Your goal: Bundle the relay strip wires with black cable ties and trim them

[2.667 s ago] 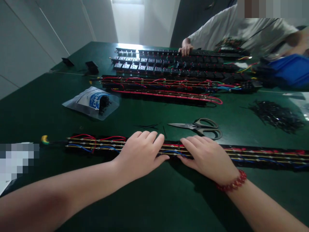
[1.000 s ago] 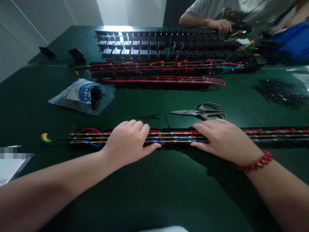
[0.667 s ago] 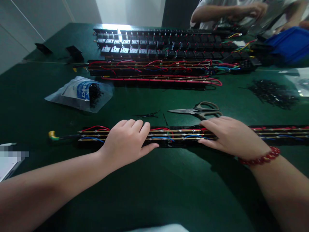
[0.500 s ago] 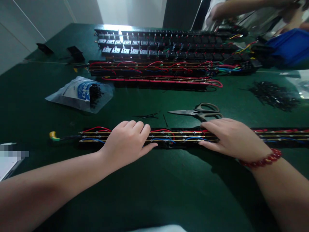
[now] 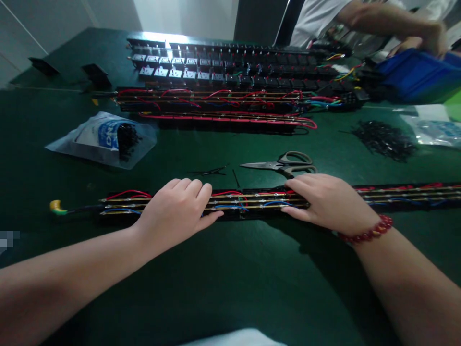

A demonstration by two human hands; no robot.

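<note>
A long black wired strip [image 5: 252,204] with brass-coloured rails and red and blue wires lies across the green table. My left hand [image 5: 179,204] grips it left of the middle, thumb on the near side and fingers over the far edge. Farther right, my right hand [image 5: 326,202], with a red bead bracelet at the wrist, grips the same strip; its fingertips are partly hidden. From the strip's left end runs a black cable with a yellow-green tip [image 5: 56,207]. Scissors [image 5: 283,165] lie just beyond the strip, near my right hand, beside a few loose black ties [image 5: 212,171].
A clear bag of black ties [image 5: 108,139] lies left. Several wired strips [image 5: 216,98] line the far side. A pile of black ties [image 5: 385,139] sits at the right, before a blue bin [image 5: 418,77]. A co-worker's arm [image 5: 396,21] reaches into that bin.
The view has shifted, so the table's contents appear farther left. My hands keep their hold on the strip. The co-worker's hand has come down to the blue bin.
</note>
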